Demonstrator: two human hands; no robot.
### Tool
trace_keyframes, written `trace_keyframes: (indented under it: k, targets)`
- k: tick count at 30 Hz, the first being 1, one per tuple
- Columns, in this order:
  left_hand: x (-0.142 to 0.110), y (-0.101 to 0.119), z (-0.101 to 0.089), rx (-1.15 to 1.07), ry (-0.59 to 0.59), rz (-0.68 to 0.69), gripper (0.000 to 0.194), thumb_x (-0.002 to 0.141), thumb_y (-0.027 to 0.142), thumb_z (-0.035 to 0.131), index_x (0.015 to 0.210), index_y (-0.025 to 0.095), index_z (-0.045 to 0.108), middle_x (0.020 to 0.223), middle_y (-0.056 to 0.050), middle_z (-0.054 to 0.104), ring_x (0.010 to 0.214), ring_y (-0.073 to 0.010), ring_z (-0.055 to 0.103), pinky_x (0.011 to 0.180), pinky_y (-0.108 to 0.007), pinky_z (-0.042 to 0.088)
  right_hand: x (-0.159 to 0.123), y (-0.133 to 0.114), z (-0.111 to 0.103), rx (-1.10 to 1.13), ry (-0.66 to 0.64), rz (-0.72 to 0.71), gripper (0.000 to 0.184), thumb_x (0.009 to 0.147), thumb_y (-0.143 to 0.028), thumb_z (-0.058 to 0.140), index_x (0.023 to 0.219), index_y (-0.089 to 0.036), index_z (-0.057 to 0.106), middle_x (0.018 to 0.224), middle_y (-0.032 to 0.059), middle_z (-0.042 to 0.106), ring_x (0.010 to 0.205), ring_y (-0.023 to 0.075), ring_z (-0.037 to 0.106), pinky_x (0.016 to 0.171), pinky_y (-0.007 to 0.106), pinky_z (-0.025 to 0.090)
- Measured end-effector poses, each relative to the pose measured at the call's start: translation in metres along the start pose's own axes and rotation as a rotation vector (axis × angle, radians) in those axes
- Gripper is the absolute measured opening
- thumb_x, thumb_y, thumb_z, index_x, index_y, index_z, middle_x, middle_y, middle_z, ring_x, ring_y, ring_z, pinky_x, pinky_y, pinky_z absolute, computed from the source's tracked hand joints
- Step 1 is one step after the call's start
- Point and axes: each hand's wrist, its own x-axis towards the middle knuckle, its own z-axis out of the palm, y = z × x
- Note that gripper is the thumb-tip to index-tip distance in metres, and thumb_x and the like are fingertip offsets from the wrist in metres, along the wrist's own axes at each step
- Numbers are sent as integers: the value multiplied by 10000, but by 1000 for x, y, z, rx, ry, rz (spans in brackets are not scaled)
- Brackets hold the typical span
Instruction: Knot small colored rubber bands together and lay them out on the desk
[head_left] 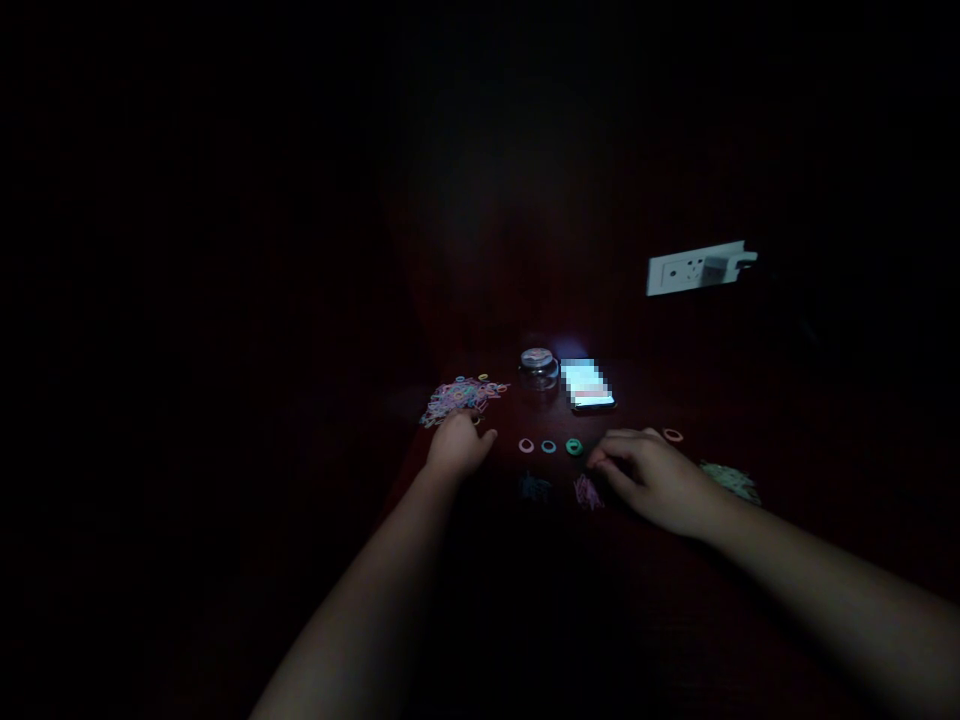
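My left hand reaches to the near edge of a mixed pile of small coloured elastic bands. Its thumb stands apart from the fingers, whose tips are partly hidden. My right hand is closed, thumb and fingertips drawn together; what they hold, if anything, is too dark to make out. Just left of those fingertips lies a green band, with a blue band and a pink band further left in a row. Below them are a purple-pink heap of bands and a dark bluish heap.
A lidded clear jar stands behind the row, beside a lit phone. An orange band and a pale greenish heap lie beyond my right hand. A white socket panel is at the back right. Surroundings are very dark.
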Motion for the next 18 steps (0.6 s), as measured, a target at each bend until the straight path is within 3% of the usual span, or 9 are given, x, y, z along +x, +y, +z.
trace_keyframes:
  k: [4,9,12,18]
  targets:
    - [4,-9,1,-53,28,-35,407,826,377,585,1171,169,645,1171,-108,689,1096,-255,631,965,-314,458,0,-2,-1,-10,-6,10,245,919,-252,448,841,-222,679,847,30,700,790,193,636,795,384,410]
    - [6,-13,9,-14,4,-35,485,831,417,590,1252,175,597,1302,-109,616,1207,-264,556,1032,-335,406,0,-3,-2,7,-3,10,224,912,-247,463,839,-220,673,858,32,703,809,202,638,810,392,421]
    - [7,-14,13,-10,-12,-12,432,846,402,577,1230,207,611,1335,-97,591,1235,-255,528,1049,-346,385,0,-2,-2,25,-12,4,216,909,-237,467,851,-221,674,866,32,703,811,199,640,813,390,430]
    - [7,-15,10,-53,-9,-40,274,827,375,591,1042,225,672,1118,-65,702,1042,-242,632,911,-330,468,0,-1,-1,13,-8,11,215,912,-249,468,852,-223,673,867,28,701,810,200,640,821,400,427]
